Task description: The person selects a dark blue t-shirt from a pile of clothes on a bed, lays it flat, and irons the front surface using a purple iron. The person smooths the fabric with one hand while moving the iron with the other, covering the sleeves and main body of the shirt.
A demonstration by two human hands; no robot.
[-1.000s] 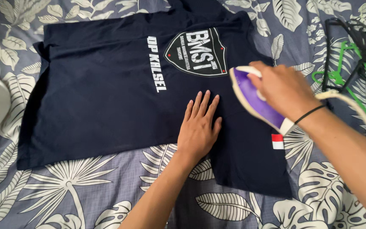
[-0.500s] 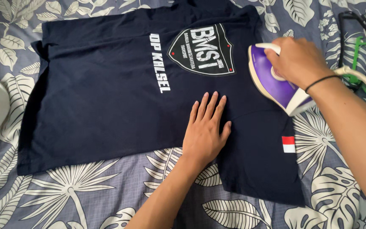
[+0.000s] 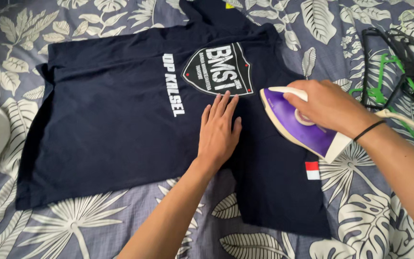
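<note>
Navy T-shirt (image 3: 120, 115) is spread flat across frame centre on leaf-print bedsheet (image 3: 73, 225). Left hand (image 3: 219, 132) is pressed flat, fingers extended. Purple iron (image 3: 298, 124) is gripped by right hand (image 3: 327, 105) at the sleeve; body appears smooth, sleeve judged unfinished.

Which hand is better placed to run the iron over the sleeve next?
Right. The right hand already grips the purple iron on the shirt beside the sleeve. The left hand lies flat, pinning the fabric just below the shield print.
</note>
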